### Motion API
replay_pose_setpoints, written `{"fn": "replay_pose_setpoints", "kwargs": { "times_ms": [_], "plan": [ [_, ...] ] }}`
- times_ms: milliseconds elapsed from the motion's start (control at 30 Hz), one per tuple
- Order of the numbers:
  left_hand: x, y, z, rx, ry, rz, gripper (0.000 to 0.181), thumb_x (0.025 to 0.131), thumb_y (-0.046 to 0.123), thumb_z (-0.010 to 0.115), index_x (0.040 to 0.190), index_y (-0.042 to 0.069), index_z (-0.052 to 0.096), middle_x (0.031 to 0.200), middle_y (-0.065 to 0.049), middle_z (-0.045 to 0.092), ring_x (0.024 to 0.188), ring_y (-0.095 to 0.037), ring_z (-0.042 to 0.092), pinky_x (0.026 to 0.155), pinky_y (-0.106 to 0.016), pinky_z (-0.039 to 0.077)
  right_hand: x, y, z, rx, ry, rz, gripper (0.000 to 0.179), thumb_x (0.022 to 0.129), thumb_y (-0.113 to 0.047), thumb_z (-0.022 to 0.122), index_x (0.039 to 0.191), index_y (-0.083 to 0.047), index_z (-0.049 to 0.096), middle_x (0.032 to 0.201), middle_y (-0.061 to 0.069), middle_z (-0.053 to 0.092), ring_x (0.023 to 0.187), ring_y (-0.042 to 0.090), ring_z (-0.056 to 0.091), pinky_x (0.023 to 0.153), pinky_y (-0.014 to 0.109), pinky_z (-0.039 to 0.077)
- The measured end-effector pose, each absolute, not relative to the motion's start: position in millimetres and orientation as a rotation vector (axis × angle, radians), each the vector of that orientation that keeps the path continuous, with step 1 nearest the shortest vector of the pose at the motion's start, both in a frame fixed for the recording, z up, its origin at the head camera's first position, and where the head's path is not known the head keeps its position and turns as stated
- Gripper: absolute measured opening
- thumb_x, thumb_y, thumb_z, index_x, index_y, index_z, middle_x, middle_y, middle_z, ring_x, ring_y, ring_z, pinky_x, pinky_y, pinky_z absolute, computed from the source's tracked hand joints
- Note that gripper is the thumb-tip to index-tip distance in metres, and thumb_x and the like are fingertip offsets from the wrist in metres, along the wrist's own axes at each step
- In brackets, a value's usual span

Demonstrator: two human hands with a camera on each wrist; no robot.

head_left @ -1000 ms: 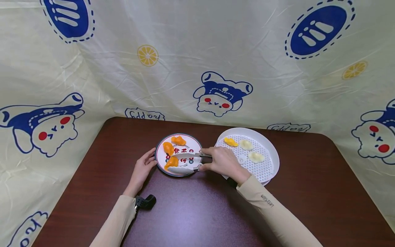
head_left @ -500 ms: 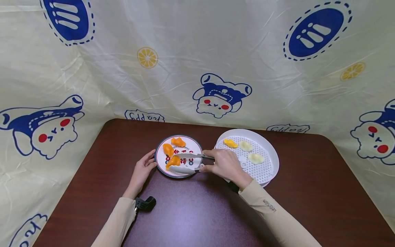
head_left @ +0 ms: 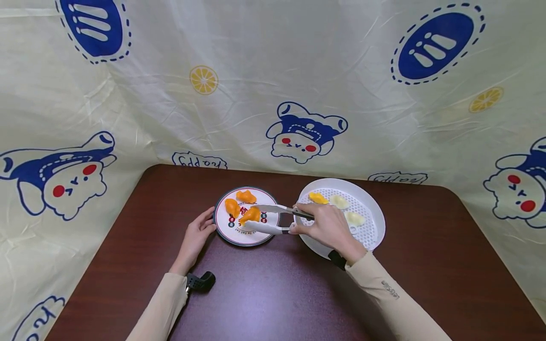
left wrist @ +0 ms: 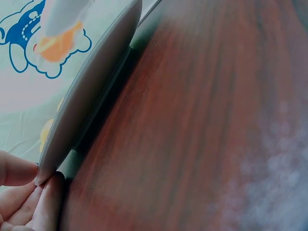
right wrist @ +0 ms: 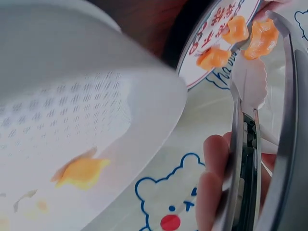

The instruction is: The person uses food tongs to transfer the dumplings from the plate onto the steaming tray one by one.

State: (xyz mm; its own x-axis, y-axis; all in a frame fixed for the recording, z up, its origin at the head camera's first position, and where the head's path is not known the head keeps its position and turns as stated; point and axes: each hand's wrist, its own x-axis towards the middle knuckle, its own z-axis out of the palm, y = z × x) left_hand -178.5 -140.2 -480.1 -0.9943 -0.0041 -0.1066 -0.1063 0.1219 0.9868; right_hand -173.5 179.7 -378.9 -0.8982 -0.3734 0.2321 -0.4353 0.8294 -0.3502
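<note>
In the head view my left hand [head_left: 197, 237] holds the rim of a white plate [head_left: 230, 233] with red lettering and a dark edge. The left wrist view shows the thumb over that rim and the fingers under it. My right hand [head_left: 327, 226] grips a pair of metal tongs [head_left: 273, 208] by the arms. Between the tong tips is an orange, dumpling-shaped piece [right wrist: 262, 39], held above the plate. Two more orange pieces lie on the plate, a far one [head_left: 246, 196] and a left one [head_left: 232, 208].
Right of the plate stands a round white perforated steamer tray [head_left: 377, 218], partly under my right hand. On it lie a yellow piece [head_left: 318, 197] and two pale pieces [head_left: 354, 218]. A printed sheet [head_left: 239, 132] hangs behind the brown table [head_left: 256, 293].
The tongs and the orange piece between their tips have moved right and apparently up off the plate. My right hand has shifted right, over the steamer tray. The left hand keeps its hold.
</note>
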Motion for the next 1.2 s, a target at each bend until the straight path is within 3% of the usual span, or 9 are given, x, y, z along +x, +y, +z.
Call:
{"fn": "replay_pose_setpoints", "kwargs": {
  "times_ms": [300, 567, 967, 1200],
  "plan": [
    [-179, -139, -480, -0.102, 2.292, 2.042, 0.051, 0.094, -0.002, 0.050, 0.144, -0.002, 0.038, 0.144, -0.022, 0.040, 0.123, -0.032, 0.047, 0.089, -0.015, 0.042, -166, 208, -370, 0.570, -2.820, 0.581, 0.061, 0.069, -0.041, 0.083, 0.118, -0.006, 0.069, 0.108, 0.009, 0.070, 0.079, 0.022, 0.060, 0.061, 0.035, 0.045],
    [-179, -138, -480, -0.106, 2.293, 2.035, 0.052, 0.094, -0.001, 0.050, 0.144, -0.002, 0.038, 0.143, -0.022, 0.041, 0.122, -0.031, 0.047, 0.089, -0.015, 0.042, -160, 235, -365, 0.508, -2.818, 0.570, 0.061, 0.072, -0.041, 0.081, 0.120, -0.005, 0.068, 0.111, 0.012, 0.068, 0.089, 0.028, 0.063, 0.067, 0.041, 0.047],
    [-177, -138, -478, -0.126, 2.294, 2.018, 0.050, 0.095, 0.000, 0.049, 0.144, -0.001, 0.038, 0.145, -0.021, 0.038, 0.125, -0.031, 0.046, 0.102, -0.036, 0.039, -152, 266, -361, 0.382, -2.830, 0.532, 0.065, 0.072, -0.045, 0.079, 0.121, -0.004, 0.067, 0.109, 0.015, 0.068, 0.082, 0.030, 0.061, 0.062, 0.039, 0.041],
    [-177, -138, -477, -0.125, 2.289, 2.018, 0.051, 0.096, 0.001, 0.049, 0.145, 0.000, 0.037, 0.146, -0.021, 0.038, 0.125, -0.032, 0.045, 0.103, -0.036, 0.038, -147, 280, -361, 0.328, -2.810, 0.505, 0.066, 0.072, -0.047, 0.079, 0.120, -0.003, 0.067, 0.106, 0.019, 0.068, 0.078, 0.030, 0.061, 0.056, 0.035, 0.038]
  ]
}}
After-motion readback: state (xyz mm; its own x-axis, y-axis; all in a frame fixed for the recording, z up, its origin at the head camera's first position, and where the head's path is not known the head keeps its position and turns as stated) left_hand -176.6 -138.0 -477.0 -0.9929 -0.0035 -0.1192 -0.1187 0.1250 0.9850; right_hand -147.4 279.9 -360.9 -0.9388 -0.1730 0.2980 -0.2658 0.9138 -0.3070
